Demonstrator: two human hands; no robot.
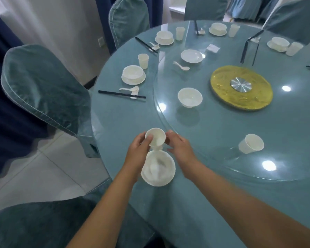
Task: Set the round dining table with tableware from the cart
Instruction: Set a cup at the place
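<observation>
Round teal bench (195, 203) seen from above, with a glass turntable (240, 140) over its middle. At the near edge, left hand (139, 151) holding a white cup (155, 137), fingers (148, 139) curled round the rim, thumb side hidden behind it. Cup lifted just above a white bowl (157, 169) standing on a plate at the bench edge; what looks like a second cup nested under the first, blurred, cannot tell for sure. Right hand (179, 145) just beside the cup on its right, fingers loosely bent, fingertips at or very near the cup wall; contact unclear, no firm grip visible.

On the turntable: another cup (251, 143) lying tilted on its side to the right, a lone bowl (190, 99) further in, a shallow dish (191, 56) and a spoon (181, 66) beyond that, and a gold disc (241, 87) with a metal hub at the centre.

Round the far rim, set places, each with bowl on plate, cup, black chopsticks (122, 94) on a rest, and spoon. Teal-covered chairs (43, 90) around the bench.
</observation>
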